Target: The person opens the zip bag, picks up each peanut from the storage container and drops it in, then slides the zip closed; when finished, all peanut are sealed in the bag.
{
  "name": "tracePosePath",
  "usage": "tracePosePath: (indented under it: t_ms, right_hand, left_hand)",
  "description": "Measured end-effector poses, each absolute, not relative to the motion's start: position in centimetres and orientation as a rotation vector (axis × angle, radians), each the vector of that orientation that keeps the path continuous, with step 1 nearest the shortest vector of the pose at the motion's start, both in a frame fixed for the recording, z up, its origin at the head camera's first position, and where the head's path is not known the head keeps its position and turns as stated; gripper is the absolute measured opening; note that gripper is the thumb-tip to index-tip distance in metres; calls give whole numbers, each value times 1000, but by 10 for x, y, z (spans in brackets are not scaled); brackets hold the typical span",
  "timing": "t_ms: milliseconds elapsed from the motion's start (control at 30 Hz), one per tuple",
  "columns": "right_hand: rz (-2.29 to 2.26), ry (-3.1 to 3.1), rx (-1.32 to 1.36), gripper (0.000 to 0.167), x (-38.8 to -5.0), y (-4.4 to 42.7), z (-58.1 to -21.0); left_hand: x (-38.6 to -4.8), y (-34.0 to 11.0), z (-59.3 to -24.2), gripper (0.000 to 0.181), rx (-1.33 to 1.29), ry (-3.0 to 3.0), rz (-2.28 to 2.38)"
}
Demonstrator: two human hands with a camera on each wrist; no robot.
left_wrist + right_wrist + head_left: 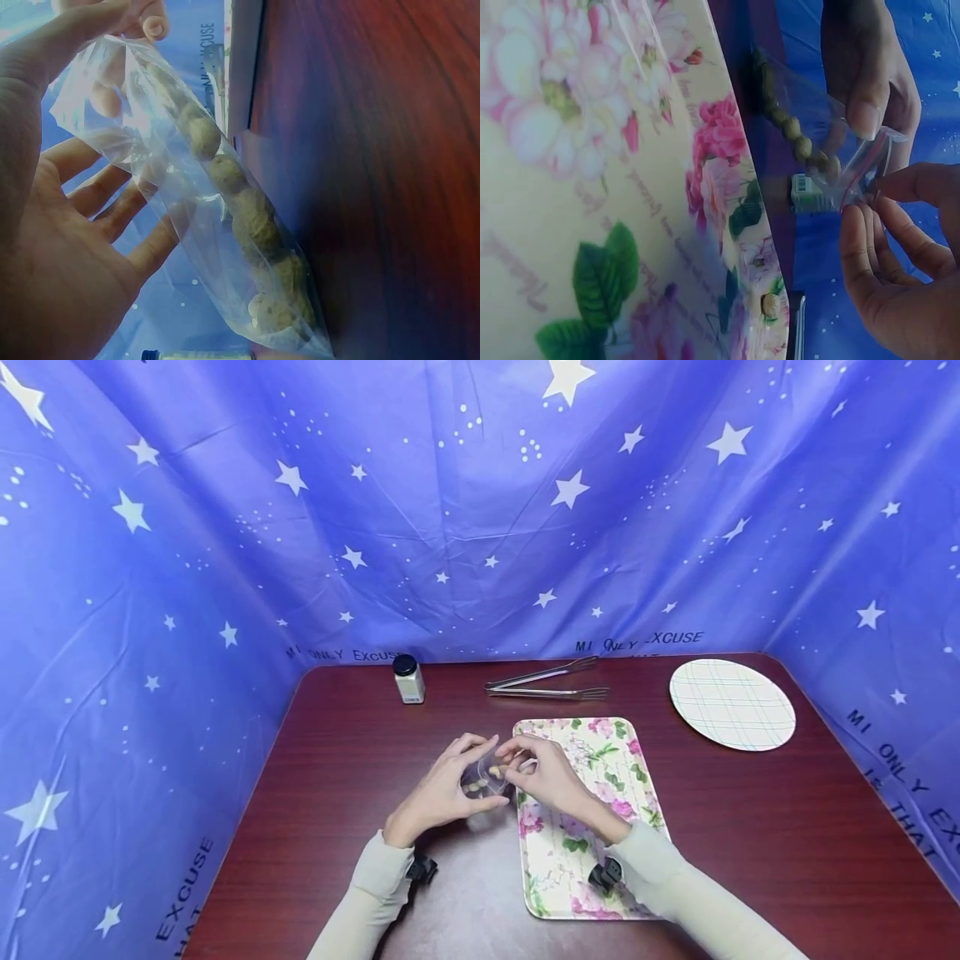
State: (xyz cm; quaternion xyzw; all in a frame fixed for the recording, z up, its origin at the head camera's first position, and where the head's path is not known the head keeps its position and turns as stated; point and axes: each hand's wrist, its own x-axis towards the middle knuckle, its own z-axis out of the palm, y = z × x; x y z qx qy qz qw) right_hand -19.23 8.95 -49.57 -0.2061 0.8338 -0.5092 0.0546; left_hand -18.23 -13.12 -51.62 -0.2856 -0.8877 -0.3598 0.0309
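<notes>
A clear zip bag [474, 783] with a red line along its mouth hangs between both hands, above the table by the tray's left edge. Several lumpy tan pieces that look like peanuts in the shell [255, 221] lie in a row inside it. My left hand [438, 785] holds the bag near its mouth, thumb on one side and fingers spread behind. At the mouth, my right hand [546, 775] pinches the bag's edge between thumb and fingers. In the right wrist view, a small tan lump [770, 304] shows at the edge of the floral tray [660, 247].
Behind the hands stands a black-capped shaker jar [409, 681]. Metal tongs [543, 685] lie beyond the tray. A checked white plate [731, 706] is at the back right of the dark red table [322, 760]. A blue starry curtain [450, 510] encloses the sides and back.
</notes>
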Motion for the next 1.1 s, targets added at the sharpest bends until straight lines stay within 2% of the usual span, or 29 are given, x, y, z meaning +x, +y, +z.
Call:
tracePosePath:
  t_ms: [433, 833, 1100]
  right_hand:
    - [-1524, 2633, -639, 16, -207, 106, -488]
    - [-1393, 2667, -439, 13, -237, 122, -509]
    - [-1320, 2716, -492, 14, -249, 115, -520]
  left_hand:
    - [-185, -131, -515, 93, -866, -2746, -1079]
    - [-184, -131, -517, 93, -881, -2744, -1060]
    - [-182, -129, -518, 92, -890, -2717, -1064]
